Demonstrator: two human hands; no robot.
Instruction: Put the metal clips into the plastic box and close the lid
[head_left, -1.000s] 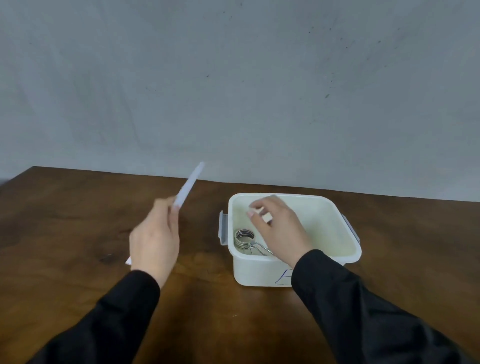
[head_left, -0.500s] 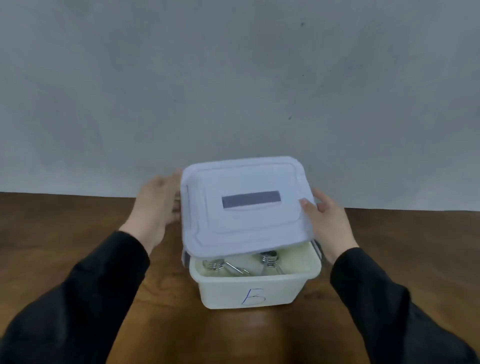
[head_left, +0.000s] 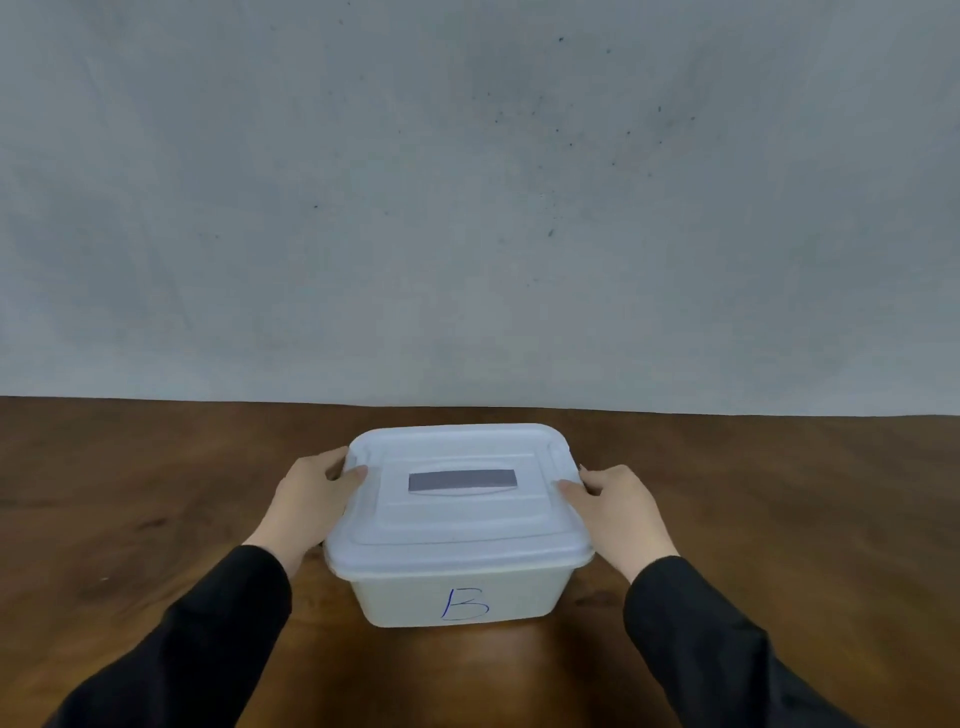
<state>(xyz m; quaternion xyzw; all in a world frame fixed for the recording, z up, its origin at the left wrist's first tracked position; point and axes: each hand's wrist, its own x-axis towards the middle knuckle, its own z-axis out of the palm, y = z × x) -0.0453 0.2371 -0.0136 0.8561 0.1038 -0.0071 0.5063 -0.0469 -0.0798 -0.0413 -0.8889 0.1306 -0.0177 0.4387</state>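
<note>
The lid (head_left: 457, 488) sits flat on top of the plastic box (head_left: 457, 597), which stands on the wooden table (head_left: 130, 519), in the middle and near the person. The box has a blue B on its near side. The metal clips cannot be seen now, so they are most likely inside. The job looks almost done. The side latches are hidden by the hands, so I cannot tell if they are snapped shut. The left hand (head_left: 306, 499) holds the left edge of the lid, thumb on top, fingers curled around the side. The right hand (head_left: 618, 504) does the same on the right edge.
</note>
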